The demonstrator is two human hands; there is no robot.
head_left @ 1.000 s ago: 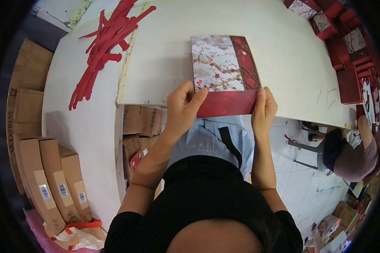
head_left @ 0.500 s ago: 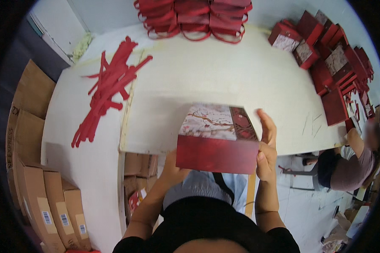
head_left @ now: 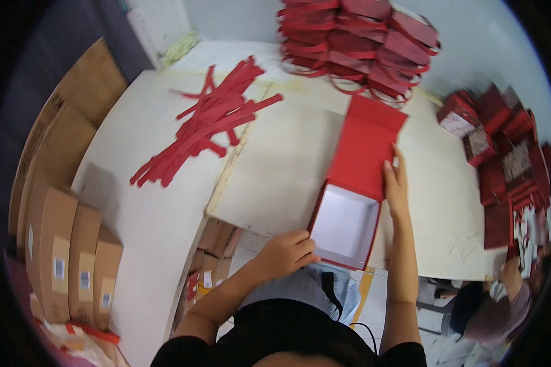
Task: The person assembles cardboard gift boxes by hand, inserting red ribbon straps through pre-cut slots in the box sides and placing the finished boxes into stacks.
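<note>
A red gift box [head_left: 347, 226] with a white inside stands at the front edge of the table, its lid [head_left: 364, 147] swung open away from me. Nothing lies inside it. My left hand [head_left: 286, 252] is at the box's near left corner, fingers curled against its side. Along the right edge of the lid, my right hand [head_left: 396, 183] grips with its thumb on the inner face; some fingers are hidden. Left of the box, a loose pile of red ribbon straps [head_left: 208, 125] lies across the table.
Stacked red boxes with strap handles [head_left: 361, 49] stand against the wall. More red boxes [head_left: 499, 147] are heaped at the right, where another person [head_left: 499, 306] sits. Brown cartons [head_left: 58, 257] line the left side. The white table [head_left: 275, 183] has a front edge near me.
The box has swung open, its lid now laid back and its white inside showing. My right hand has moved up to the lid; my left hand has come into view. The view has turned left.
</note>
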